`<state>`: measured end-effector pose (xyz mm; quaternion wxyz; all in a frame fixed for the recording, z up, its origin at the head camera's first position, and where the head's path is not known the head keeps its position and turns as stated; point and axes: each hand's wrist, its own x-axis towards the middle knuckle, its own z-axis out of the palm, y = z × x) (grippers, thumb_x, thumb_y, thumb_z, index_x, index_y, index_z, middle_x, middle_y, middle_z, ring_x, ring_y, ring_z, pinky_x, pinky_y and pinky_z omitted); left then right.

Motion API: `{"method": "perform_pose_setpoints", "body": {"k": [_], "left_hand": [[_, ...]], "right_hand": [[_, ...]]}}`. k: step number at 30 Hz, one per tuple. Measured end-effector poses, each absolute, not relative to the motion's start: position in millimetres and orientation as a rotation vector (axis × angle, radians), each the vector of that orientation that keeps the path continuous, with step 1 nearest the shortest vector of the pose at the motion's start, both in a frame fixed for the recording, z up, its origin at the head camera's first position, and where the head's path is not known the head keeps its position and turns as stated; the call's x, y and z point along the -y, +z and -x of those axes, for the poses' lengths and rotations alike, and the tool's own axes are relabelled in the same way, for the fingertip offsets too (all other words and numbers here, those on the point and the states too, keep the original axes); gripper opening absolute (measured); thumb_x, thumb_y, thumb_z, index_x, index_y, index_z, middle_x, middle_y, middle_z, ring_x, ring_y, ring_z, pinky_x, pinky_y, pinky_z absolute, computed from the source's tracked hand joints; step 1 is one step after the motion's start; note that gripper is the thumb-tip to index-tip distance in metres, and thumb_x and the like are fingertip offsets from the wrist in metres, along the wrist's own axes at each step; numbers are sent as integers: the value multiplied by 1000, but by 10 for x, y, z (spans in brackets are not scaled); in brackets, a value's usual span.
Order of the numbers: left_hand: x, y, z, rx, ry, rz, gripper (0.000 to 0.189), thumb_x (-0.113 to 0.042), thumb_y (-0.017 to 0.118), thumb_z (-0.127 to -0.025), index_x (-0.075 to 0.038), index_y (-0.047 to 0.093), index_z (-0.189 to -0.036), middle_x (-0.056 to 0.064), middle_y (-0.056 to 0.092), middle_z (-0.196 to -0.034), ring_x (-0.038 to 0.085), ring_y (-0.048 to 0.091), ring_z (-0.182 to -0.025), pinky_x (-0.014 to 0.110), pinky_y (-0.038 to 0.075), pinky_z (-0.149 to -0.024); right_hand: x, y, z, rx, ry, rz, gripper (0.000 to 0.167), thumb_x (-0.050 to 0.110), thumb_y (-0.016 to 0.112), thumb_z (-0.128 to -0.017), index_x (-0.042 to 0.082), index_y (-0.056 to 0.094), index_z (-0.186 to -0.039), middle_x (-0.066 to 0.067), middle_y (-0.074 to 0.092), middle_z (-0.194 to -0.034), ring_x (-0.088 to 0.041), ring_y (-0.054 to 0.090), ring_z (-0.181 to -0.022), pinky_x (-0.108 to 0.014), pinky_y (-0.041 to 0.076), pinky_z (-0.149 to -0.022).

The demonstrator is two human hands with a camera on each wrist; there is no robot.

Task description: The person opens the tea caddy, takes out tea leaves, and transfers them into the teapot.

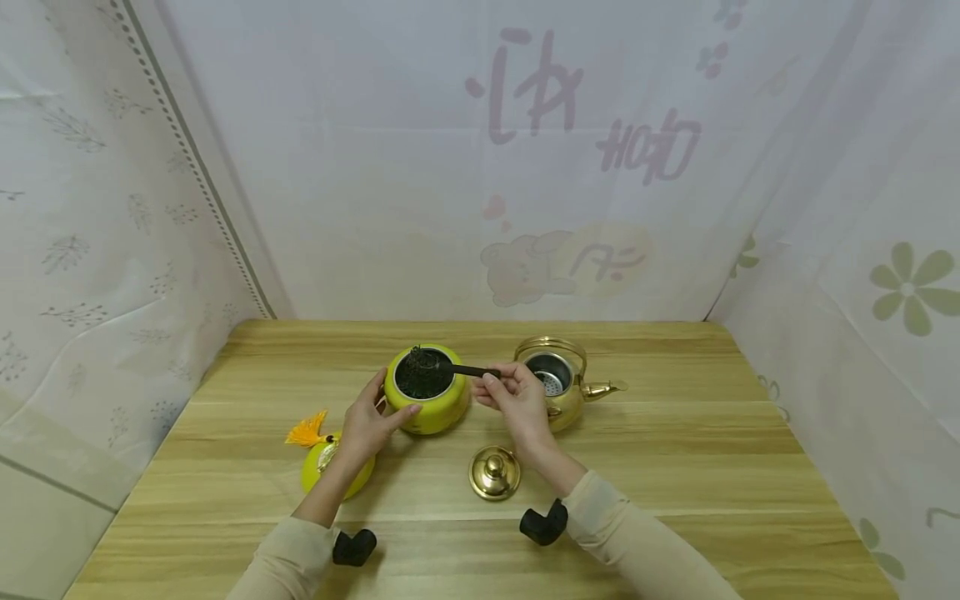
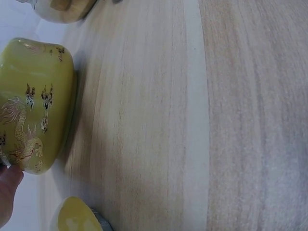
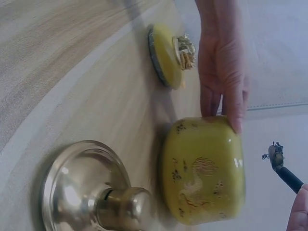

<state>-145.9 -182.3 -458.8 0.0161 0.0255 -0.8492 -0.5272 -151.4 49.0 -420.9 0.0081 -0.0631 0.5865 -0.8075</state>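
Observation:
My left hand (image 1: 372, 422) grips the side of a yellow tea jar (image 1: 431, 417), its thumb along the front. Dragons decorate the jar (image 2: 36, 106), and dark loose tea leaves (image 1: 422, 387) lie inside. Between thumb and fingers, my right hand (image 1: 522, 408) pinches a dark-handled spoon (image 1: 471, 371). Its bowl, bearing some leaves, is over the jar's mouth; in the right wrist view the spoon (image 3: 288, 179) appears above the rim. Just behind the right hand stands a gold teapot (image 1: 567, 411), uncovered, with a perforated metal strainer (image 1: 552, 384) inside and its spout pointing right.
A gold lid (image 1: 494, 473) with a round knob lies in front of the teapot. The yellow jar lid (image 1: 313, 473), with an orange tassel (image 1: 307, 430), is partly behind the left forearm. Two black angled pieces, one (image 1: 543, 525) near each sleeve, appear toward the front. Patterned curtains surround the wooden table (image 1: 712, 500).

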Motion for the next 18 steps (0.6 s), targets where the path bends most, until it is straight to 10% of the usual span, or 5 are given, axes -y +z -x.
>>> {"method": "perform_pose_setpoints", "body": {"k": [11, 18], "left_hand": [[1847, -4534, 1381, 2530, -1647, -79, 91, -23, 76, -80, 2, 21, -148, 18, 22, -154, 34, 26, -139, 43, 32, -111], [1766, -4390, 1302, 2389, -1678, -47, 83, -19, 75, -81, 2, 27, -146, 15, 28, -152, 29, 30, -139, 37, 31, -112]], "right_hand": [[-627, -4045, 1439, -1832, -2579, 322, 17, -3, 56, -91, -10, 52, -106, -26, 66, -92, -20, 69, -80, -28, 58, -73], [-787, -3944, 1384, -1882, -2591, 426, 27, 3, 59, -91, -16, 49, -108, -4, 71, -84, -14, 70, -77, -27, 59, -71]]}}
